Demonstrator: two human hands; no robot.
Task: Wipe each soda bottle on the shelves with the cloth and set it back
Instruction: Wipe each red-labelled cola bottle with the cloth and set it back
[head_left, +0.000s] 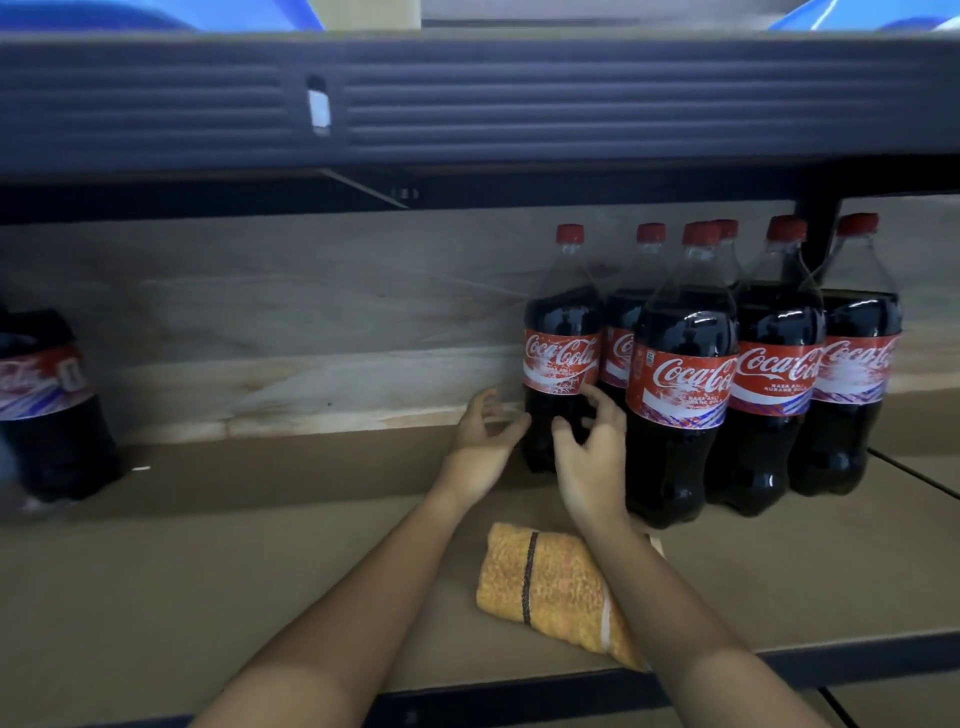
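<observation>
Both hands were held at the leftmost bottle (560, 343) of a cluster of cola bottles (727, 364) standing upright on the right of the shelf (260, 545). The left hand (485, 439) was placed at the bottle's left side, its fingers loosely curved and spread; whether they touched the bottle could not be told. The right hand (589, 452) was raised in front of the bottle, fingers (597, 397) spread and curled, nothing pinched. A folded orange cloth (556, 587) was laid on the shelf between the forearms. Another bottle (49, 405) was stood far left.
</observation>
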